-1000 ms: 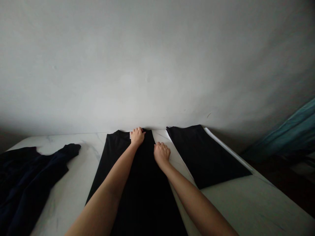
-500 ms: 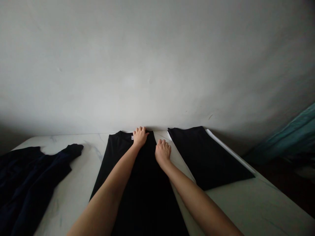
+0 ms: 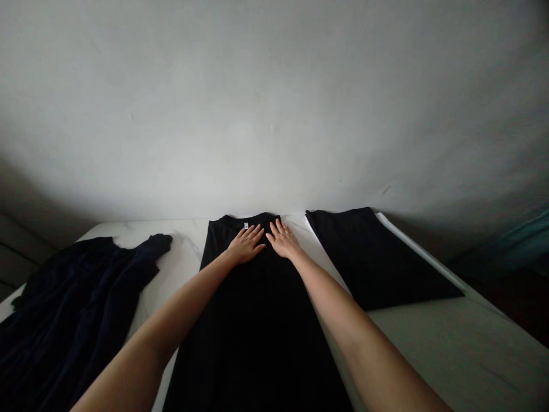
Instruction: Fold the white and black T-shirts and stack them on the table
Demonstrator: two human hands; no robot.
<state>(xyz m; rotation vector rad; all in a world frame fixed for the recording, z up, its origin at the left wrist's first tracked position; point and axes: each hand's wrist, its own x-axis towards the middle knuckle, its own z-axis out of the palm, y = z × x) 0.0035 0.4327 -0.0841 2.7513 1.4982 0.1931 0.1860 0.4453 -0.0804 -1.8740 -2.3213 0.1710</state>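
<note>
A pale wall (image 3: 274, 97) rises straight ahead, beyond both hands, and a white marble-patterned table (image 3: 433, 349) spreads beneath them. Three dark pieces of clothing lie on the table. The long black shirt (image 3: 257, 343) lies directly under the hands, running from near the wall back toward the person and out of view. To the right of the right hand is one folded black garment (image 3: 377, 257), lying at an angle, with a white strip (image 3: 416, 249) showing along its far edge. To the left of the left hand is one rumpled navy garment (image 3: 72, 315), with a sleeve reaching toward the hands but apart from the shirt. Far to the right, one teal cloth (image 3: 510, 243) sits dimly off the table. Two bare arms reach forward. The left hand (image 3: 246, 245) and the right hand (image 3: 283, 239) both press flat on the shirt, just below its collar (image 3: 244, 218), fingers spread wide and holding nothing, just beside each other. One small white tag (image 3: 246, 225) sits at the collar, just above the hands.
</note>
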